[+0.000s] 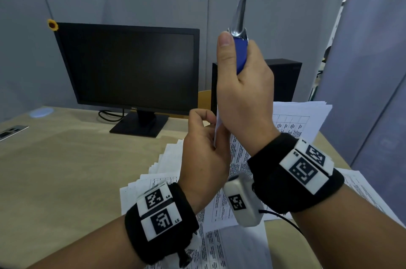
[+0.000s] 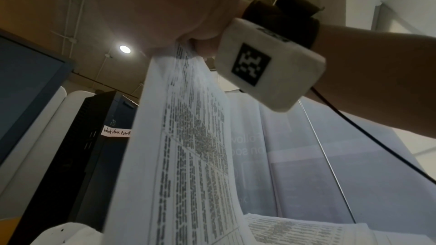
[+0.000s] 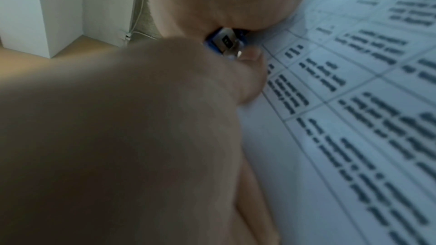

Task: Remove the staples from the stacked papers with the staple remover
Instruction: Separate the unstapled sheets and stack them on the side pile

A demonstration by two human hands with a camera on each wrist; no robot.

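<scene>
The right hand point(image 1: 243, 95) is wrapped in a fist round the blue handle of the staple remover point(image 1: 240, 33), thumb laid up along its side, the silver metal end pointing upward in front of the grey partition point(image 1: 274, 16). Just below and against it, the left hand point(image 1: 204, 150) pinches the edge of a lifted sheet of paper point(image 1: 218, 123) between thumb and curled fingers, holding it upright above the spread stacked papers point(image 1: 296, 119) that lie fanned across the wooden desk point(image 1: 66, 170). Behind the hands stand a dark Dell monitor point(image 1: 129, 66) with a small yellow flower point(image 1: 52, 25) stuck at its top left corner, and a black computer tower point(image 1: 283, 80) to its right, partly hidden by the right hand; a power socket panel point(image 1: 12, 131) sits in the desk at the far left. Both wrists wear black bands with white marker blocks, and the right wrist camera point(image 1: 242, 200) with its black cable hangs over the papers. The left wrist view shows what the head view hides: the held sheet point(image 2: 188, 156) seen from beneath, printed with a table of text, falling from the fingers point(image 2: 202, 47) toward the pile, and a handwritten label point(image 2: 117, 132) on the tower. The right wrist view, blurred and largely filled by the hand, catches the tool's blue and silver body point(image 3: 226, 42) pressed between the fingers right beside the printed page point(image 3: 354, 118); no staple can be made out.
</scene>
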